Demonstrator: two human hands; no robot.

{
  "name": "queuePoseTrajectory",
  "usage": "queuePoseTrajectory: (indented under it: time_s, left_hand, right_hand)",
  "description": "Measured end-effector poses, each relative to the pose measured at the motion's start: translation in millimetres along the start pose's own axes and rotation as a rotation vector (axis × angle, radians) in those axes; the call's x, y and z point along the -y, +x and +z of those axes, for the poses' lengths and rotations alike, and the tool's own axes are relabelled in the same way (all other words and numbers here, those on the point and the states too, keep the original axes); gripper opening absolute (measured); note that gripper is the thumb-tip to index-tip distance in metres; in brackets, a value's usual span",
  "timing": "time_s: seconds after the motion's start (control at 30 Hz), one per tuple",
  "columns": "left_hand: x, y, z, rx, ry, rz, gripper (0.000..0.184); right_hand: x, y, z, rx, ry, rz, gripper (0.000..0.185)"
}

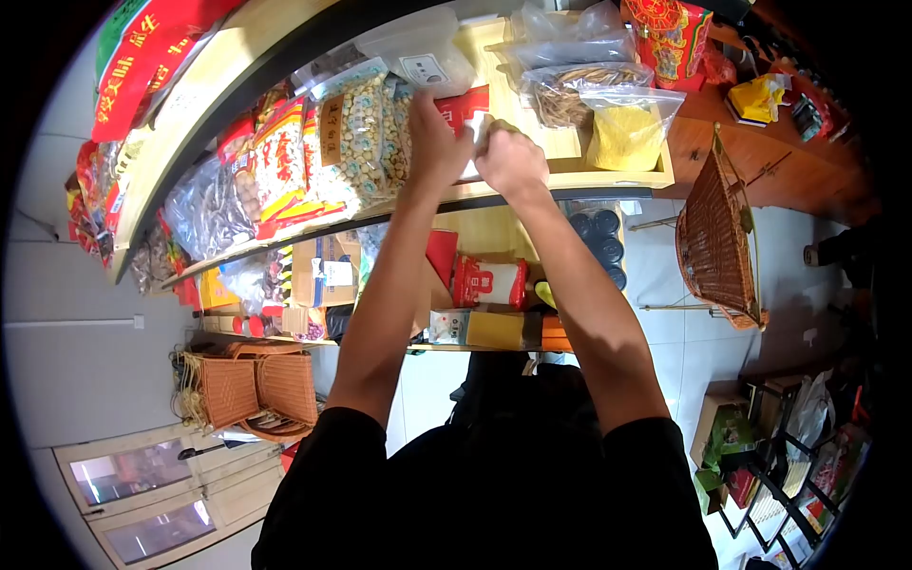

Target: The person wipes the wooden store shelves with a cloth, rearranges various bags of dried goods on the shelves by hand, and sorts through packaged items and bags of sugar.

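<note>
Both my hands are over the upper shelf, around a red-and-white packet [467,103]. My left hand [436,145] is at the packet's left side, its fingers bent against it and partly hidden. My right hand [514,163] is closed in a fist at the packet's right edge, its fingertips out of sight. To the left of my left hand stands a clear bag of pale, nut-like pieces [348,138]. Behind it lies a translucent bag with a white label [423,66]. Right of my right hand are a bag of brown dried strips [570,95] and a bag of yellow grain or powder [625,135].
The wooden shelf edge [608,179] runs below my hands. Under it, a lower shelf holds a red-and-white bag [489,282], a cardboard box [325,271] and dark round lids [597,237]. Wicker baskets [714,233] stand at the right; a wicker chair [252,388] is lower left.
</note>
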State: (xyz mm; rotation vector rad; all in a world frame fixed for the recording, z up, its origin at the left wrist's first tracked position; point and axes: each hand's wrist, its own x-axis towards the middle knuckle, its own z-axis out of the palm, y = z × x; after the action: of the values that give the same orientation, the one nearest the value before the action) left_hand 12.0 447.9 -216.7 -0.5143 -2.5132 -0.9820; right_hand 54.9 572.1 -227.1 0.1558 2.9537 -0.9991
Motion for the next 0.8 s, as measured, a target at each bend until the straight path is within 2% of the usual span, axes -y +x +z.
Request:
queuePoseTrajectory:
  time_s: [0.13, 0.17, 0.2, 0.23, 0.3, 0.33, 0.4, 0.53, 0.6, 0.63, 0.7, 0.73, 0.8]
  left_hand:
    - [-49.0, 44.8, -47.9, -0.136, 0.160, 0.272, 0.066]
    - [-45.9, 58.3, -53.4, -0.234, 0.269, 0.356, 0.062]
    - [-64.2, 63.4, -62.9, -0.342, 0.362, 0.497, 0.041]
    - [-60.0, 68.2, -62.6, -0.341, 0.363, 0.482, 0.041]
    - [-50.3, 87.8, -63.6, -0.304, 0.434, 0.301, 0.047]
    - [-46.6, 91.7, -66.7, -0.304, 0.436, 0.296, 0.047]
    - [-39.0, 99.7, -72.5, -0.028, 0.391, 0.274, 0.048]
    - [-34.6, 112.6, -74.0, 0.104, 0.407, 0.185, 0.047]
    - [-38.7, 117.3, -76.0, 0.380, 0.389, 0.057, 0.051]
    - [-39.6, 109.3, -73.0, 0.381, 0.382, 0.058, 0.051]
    - [-36.7, 87.4, -67.0, 0.270, 0.598, 0.326, 0.059]
    - [-32.4, 88.9, -64.9, 0.270, 0.596, 0.331, 0.059]
    - [-28.3, 97.8, -64.5, 0.446, 0.534, 0.190, 0.068]
  right_hand:
    - [2.0, 0.2, -3.2, 0.011, -0.012, 0.018, 0.033]
    - [1.1, 0.5, -1.1, -0.023, -0.014, 0.000, 0.037]
    - [1.1, 0.5, -0.7, -0.029, -0.016, 0.003, 0.037]
    - [1.5, -0.4, -0.7, -0.035, -0.016, 0.006, 0.037]
    - [0.6, 0.1, 1.8, -0.024, -0.033, -0.011, 0.039]
    - [-0.1, 0.9, 6.3, -0.104, -0.026, -0.024, 0.042]
    - [-1.2, 2.0, 10.8, -0.207, -0.020, -0.058, 0.048]
    - [-1.8, 2.2, 10.6, -0.184, -0.020, -0.028, 0.055]
    - [-1.5, 0.8, 9.4, -0.188, 0.014, -0.018, 0.058]
    - [-0.9, 0.5, 8.4, -0.188, 0.023, -0.008, 0.060]
    - [-0.6, -0.8, 5.9, -0.180, 0.028, -0.006, 0.061]
    - [0.2, -1.5, 4.9, -0.170, 0.036, -0.006, 0.063]
    - [1.3, -2.6, 4.4, -0.172, 0.031, -0.011, 0.065]
